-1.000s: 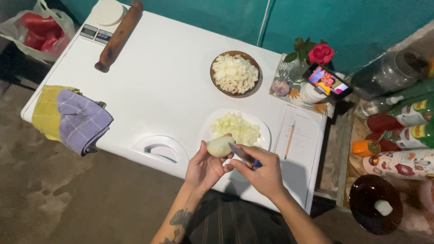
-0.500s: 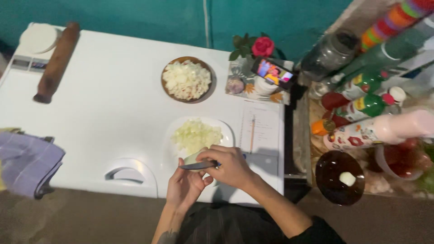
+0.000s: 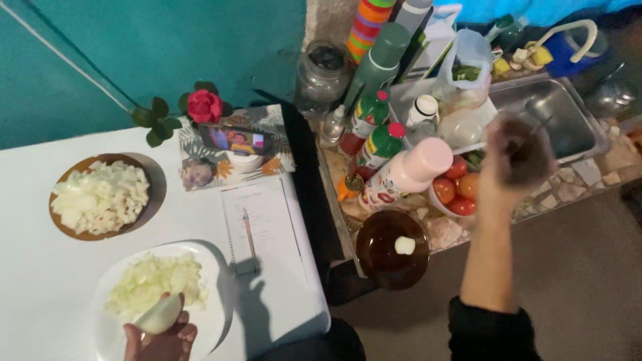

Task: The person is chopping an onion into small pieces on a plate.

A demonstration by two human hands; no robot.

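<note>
Lifted away from the pale peeled onion piece (image 3: 159, 314), the right hand (image 3: 518, 160) is now raised over the counter.
Left hand (image 3: 160, 339) fingers are curled around the onion above the white round plate (image 3: 215, 314); the right hand's grip is blurred, so it cannot be told.

Red rose (image 3: 204, 105), teal wall (image 3: 134, 53), pale green-white onion (image 3: 159, 314).

The scene is seen from a single camera worn on the head, so no second view is given to share any part of it. It is aimed steeply downward and turned a little rightward. The white tabletop (image 3: 80, 281) fills the lower left of the frame, the crowded sink counter (image 3: 555, 194) the upper right. The left hand (image 3: 160, 337) is cut by the bottom edge (very near the lens); the right hand (image 3: 518, 157) is blurred at mid right.
</note>
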